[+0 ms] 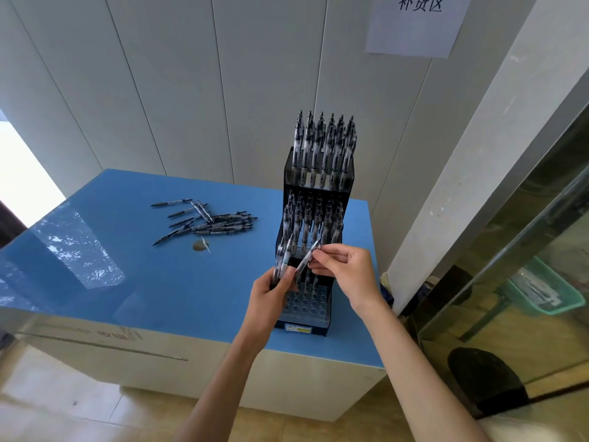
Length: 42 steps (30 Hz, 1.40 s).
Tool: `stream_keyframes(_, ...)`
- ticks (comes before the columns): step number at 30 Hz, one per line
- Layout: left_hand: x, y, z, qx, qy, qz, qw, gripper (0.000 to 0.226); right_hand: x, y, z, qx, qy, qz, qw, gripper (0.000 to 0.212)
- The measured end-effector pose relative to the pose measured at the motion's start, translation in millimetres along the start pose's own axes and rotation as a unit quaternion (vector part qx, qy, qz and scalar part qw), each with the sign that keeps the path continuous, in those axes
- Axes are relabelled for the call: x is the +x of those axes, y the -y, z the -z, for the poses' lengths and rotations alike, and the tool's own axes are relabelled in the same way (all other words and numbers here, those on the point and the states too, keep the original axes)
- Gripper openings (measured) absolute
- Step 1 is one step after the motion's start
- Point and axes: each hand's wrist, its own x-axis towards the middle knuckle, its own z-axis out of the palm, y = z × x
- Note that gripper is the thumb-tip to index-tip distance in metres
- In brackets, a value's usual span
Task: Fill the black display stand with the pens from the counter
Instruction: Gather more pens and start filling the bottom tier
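Both hands pinch pens: left hand (271, 290) a bunch (284, 258), right hand (345, 269) one pen (306, 258), over black display stand (304, 309)

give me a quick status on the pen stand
Left hand grips spare pens, right hand pinches one pen. Stand bottom tier mostly empty. Pile remains. Nothing blocking.

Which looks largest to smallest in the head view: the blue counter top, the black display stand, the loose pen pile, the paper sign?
1. Blue counter top
2. Black display stand
3. Paper sign and loose pen pile: similar apparent extent, and the sign is farther away and cropped, so unranked.
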Motion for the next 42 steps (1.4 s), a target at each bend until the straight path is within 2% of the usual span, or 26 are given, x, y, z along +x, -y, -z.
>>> stream_keyframes(6,5,6,18,0.008,-0.09,-0.005,0.996,0.029,0,1,16,0.048,-0.083,0.014,0.995,0.013)
stream_keyframes(8,4,6,23,0.002,-0.096,-0.011,0.995,0.027,0,0,24,-0.001,-0.108,0.043,0.993,0.012)
stream_keyframes(12,1,7,30,0.007,-0.093,-0.028,0.995,0.027,3,-12,37,-0.198,-0.141,0.116,0.963,0.012)
stream_keyframes(17,-2,11,35,0.027,-0.096,-0.034,0.994,0.027,6,-30,40,-0.319,-0.125,0.146,0.928,0.017)
stream_keyframes(22,-2,14,38,0.029,-0.094,-0.02,0.995,0.029,4,-40,40,-0.34,-0.134,0.144,0.92,0.016)
stream_keyframes(34,-7,17,36,0.029,-0.088,-0.011,0.996,0.027,2,-62,29,-0.395,-0.081,0.132,0.906,0.015)
stream_keyframes(42,-9,18,40,0.019,-0.09,0.005,0.996,0.028,6,-74,35,-0.431,-0.082,0.103,0.893,0.014)
